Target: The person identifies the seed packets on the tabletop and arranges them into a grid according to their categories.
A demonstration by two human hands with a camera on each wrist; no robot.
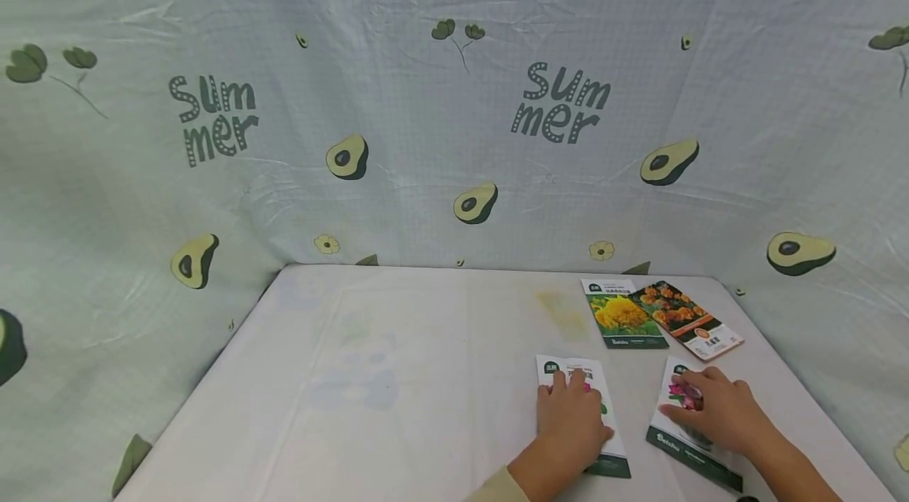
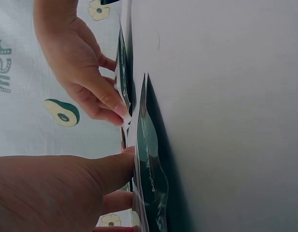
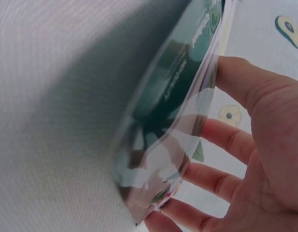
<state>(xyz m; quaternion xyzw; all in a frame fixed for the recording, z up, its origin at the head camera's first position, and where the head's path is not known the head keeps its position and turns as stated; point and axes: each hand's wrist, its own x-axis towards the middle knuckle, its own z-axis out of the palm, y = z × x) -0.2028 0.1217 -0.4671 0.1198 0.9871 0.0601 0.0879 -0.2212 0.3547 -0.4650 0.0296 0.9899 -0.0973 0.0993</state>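
Note:
Two seed packets with white tops and dark green bottom bands lie side by side near the table's front right. On the face of the left packet (image 1: 612,439) rests my left hand (image 1: 571,419), its fingers reaching toward the top and its thumb near the right edge. My right hand (image 1: 727,411) touches the right packet (image 1: 671,439), which shows pink flowers. In the right wrist view, the fingers (image 3: 226,140) are spread and fairly straight against this glossy packet (image 3: 178,96). The left wrist view shows the left thumb (image 2: 115,169) against its packet (image 2: 149,164).
Behind the hands, a packet with a yellow flower (image 1: 625,316) lies partly under an orange-flower packet (image 1: 685,316). A white cloth covers the table (image 1: 383,376). Avocado-print fabric (image 1: 398,91) hangs along the back and sides.

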